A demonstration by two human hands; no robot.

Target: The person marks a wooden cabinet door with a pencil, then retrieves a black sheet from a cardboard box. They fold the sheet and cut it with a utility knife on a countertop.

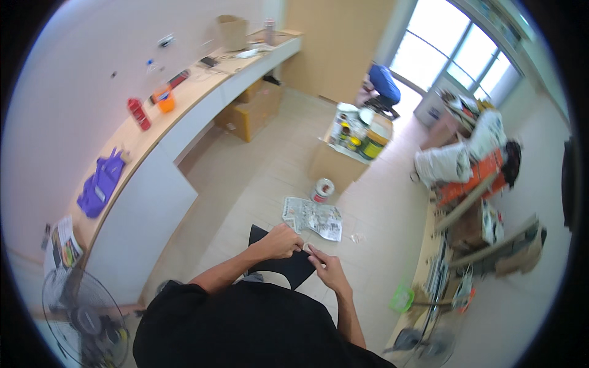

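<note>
Just below the middle of the frame the two hands meet. The left hand (279,241) is curled, its fingers (293,240) bent inward and pinching a small pale thing (307,247) that sits between the two hands; what it is cannot be told at this size. The right hand (331,270) has its fingers (316,255) drawn together, their tips touching the same small thing from the lower right. Both forearms come up from the lower edge, bent at the elbows, over a black garment (288,270) on the person's lap. Just above the hands, a spread newspaper (313,218) lies on the tiled floor (257,178), with a paint can (321,190) beside its upper edge. A long wooden surface (184,98) runs along the upper left.
</note>
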